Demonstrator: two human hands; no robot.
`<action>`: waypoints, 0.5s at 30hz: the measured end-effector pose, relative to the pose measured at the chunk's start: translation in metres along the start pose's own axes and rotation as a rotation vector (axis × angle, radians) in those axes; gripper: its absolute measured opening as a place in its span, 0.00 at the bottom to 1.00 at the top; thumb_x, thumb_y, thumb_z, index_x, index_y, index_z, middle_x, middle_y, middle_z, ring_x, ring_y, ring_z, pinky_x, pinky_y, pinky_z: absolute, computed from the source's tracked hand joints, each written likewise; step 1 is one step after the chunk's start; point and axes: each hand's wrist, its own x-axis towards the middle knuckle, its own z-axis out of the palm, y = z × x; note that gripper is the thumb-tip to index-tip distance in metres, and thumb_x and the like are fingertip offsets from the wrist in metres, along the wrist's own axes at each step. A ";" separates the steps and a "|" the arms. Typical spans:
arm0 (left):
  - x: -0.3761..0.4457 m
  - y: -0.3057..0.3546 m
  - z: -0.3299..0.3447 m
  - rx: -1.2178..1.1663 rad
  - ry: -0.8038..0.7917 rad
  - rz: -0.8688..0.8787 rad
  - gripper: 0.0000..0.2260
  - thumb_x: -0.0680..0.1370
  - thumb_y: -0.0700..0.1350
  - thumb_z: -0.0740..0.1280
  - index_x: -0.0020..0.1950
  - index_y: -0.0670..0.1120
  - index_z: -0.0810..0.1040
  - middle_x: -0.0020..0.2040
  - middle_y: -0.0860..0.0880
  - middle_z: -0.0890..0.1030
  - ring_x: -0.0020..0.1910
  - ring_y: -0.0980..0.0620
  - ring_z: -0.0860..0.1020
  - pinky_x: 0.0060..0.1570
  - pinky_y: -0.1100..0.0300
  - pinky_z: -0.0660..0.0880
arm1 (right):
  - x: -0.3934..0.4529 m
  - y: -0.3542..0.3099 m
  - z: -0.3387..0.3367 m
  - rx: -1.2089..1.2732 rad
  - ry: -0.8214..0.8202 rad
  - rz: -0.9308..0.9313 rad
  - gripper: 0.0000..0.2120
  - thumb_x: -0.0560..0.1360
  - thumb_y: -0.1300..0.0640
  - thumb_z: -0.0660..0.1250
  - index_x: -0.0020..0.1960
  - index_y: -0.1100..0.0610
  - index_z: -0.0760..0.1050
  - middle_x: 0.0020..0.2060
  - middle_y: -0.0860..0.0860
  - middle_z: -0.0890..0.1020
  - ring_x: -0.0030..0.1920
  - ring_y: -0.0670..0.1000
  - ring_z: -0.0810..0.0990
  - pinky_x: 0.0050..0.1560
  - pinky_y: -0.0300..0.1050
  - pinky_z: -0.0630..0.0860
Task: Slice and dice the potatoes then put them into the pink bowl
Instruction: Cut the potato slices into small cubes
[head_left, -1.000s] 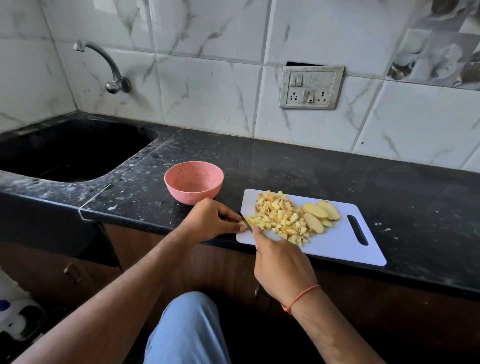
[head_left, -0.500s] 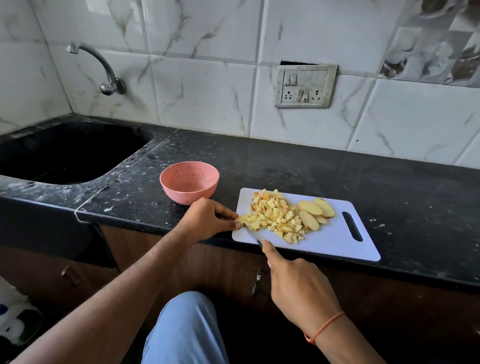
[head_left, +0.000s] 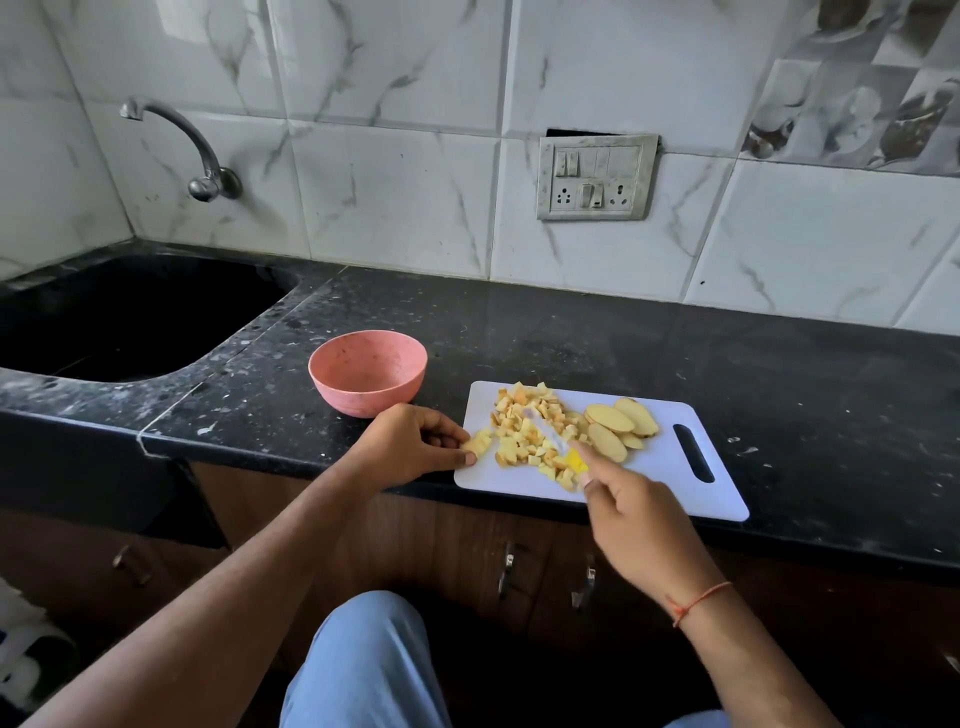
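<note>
White cutting board (head_left: 675, 483) lies at the front edge of the black speckled worktop (head_left: 571, 343), its handle slot toward the right. Diced potato (head_left: 524, 431) sits in a loose heap on the left half of the board; several potato slices (head_left: 621, 428), uncut, overlap one another just right of the heap. Left hand (head_left: 410, 441) rests at the board's left edge, its grip closed in a pinch around a small strip of potato pieces (head_left: 479, 444), thumb low and fingers curled over the top. Right hand (head_left: 639, 525) is over the near edge of the board, fingers curled round a knife (head_left: 550, 436), index finger extended along it; a yellow part shows at the finger, and the pale blade is motion-blurred, lying across the diced heap and pointing away and to the left. Whether the edge touches the board cannot be told. An orange thread is tied at the right wrist. Pink bowl (head_left: 368, 371) stands upright on the worktop just left of the board and behind the left hand; no potato shows inside it. Black sink (head_left: 130, 317) is recessed at the far left, with a tap (head_left: 192, 150) mounted on the tiled wall above it. A switch and socket plate (head_left: 596, 176) is fixed to the wall behind the board. Blue-clad knee visible at bottom centre.
</note>
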 end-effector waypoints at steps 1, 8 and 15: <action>0.000 0.000 0.000 0.003 0.001 0.001 0.13 0.70 0.54 0.84 0.52 0.55 0.89 0.44 0.57 0.88 0.44 0.53 0.84 0.45 0.60 0.81 | 0.004 0.006 -0.006 0.033 0.027 0.010 0.23 0.85 0.55 0.60 0.77 0.37 0.68 0.22 0.44 0.71 0.25 0.45 0.69 0.27 0.37 0.63; 0.003 0.007 0.004 0.052 0.013 -0.003 0.15 0.69 0.56 0.84 0.53 0.54 0.89 0.42 0.58 0.87 0.37 0.61 0.80 0.36 0.70 0.74 | 0.034 0.071 -0.045 0.098 0.230 0.062 0.21 0.86 0.54 0.61 0.75 0.37 0.71 0.27 0.45 0.68 0.26 0.45 0.65 0.29 0.40 0.64; 0.010 0.018 0.014 0.103 0.096 0.027 0.11 0.69 0.55 0.84 0.47 0.54 0.90 0.38 0.60 0.86 0.37 0.64 0.82 0.33 0.71 0.72 | 0.046 0.102 -0.053 0.462 0.266 0.153 0.18 0.86 0.52 0.61 0.71 0.33 0.75 0.31 0.48 0.62 0.30 0.48 0.60 0.26 0.37 0.62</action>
